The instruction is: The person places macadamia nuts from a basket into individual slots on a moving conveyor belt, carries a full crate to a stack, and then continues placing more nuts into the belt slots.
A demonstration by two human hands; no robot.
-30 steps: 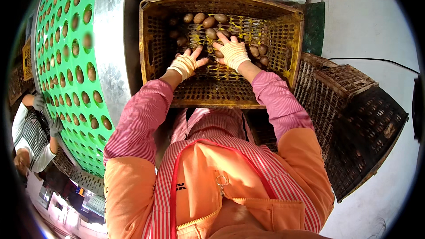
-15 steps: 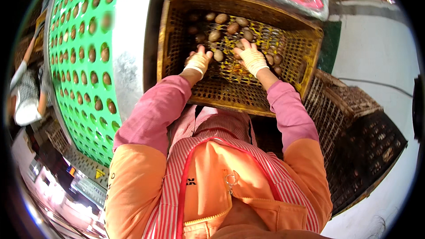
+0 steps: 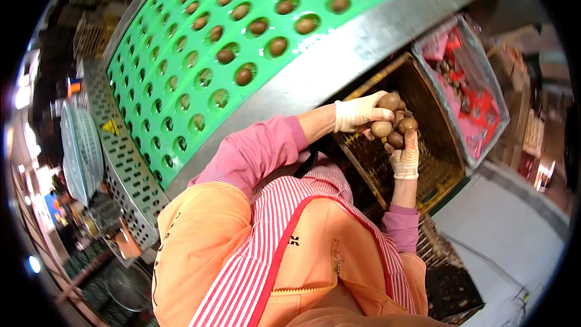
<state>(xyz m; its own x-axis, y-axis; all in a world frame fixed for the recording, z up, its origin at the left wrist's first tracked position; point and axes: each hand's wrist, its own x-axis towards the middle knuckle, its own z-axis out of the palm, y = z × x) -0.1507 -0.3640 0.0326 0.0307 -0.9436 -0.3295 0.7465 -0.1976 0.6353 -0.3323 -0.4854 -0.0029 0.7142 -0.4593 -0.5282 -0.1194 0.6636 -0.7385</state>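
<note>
Cupping small brown round fruits (image 3: 392,126) between gloved left hand (image 3: 358,112) and right hand (image 3: 405,158), both closed round cluster above yellow crate (image 3: 445,166). Palms best kept tight so none get dropped before green holed tray (image 3: 242,36).

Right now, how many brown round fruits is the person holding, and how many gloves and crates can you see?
Brown round fruits held between the hands: 4
White gloves, on the left hand and the right hand: 2
Yellow crate: 1
Grey crate: 1
Total: 8
</note>
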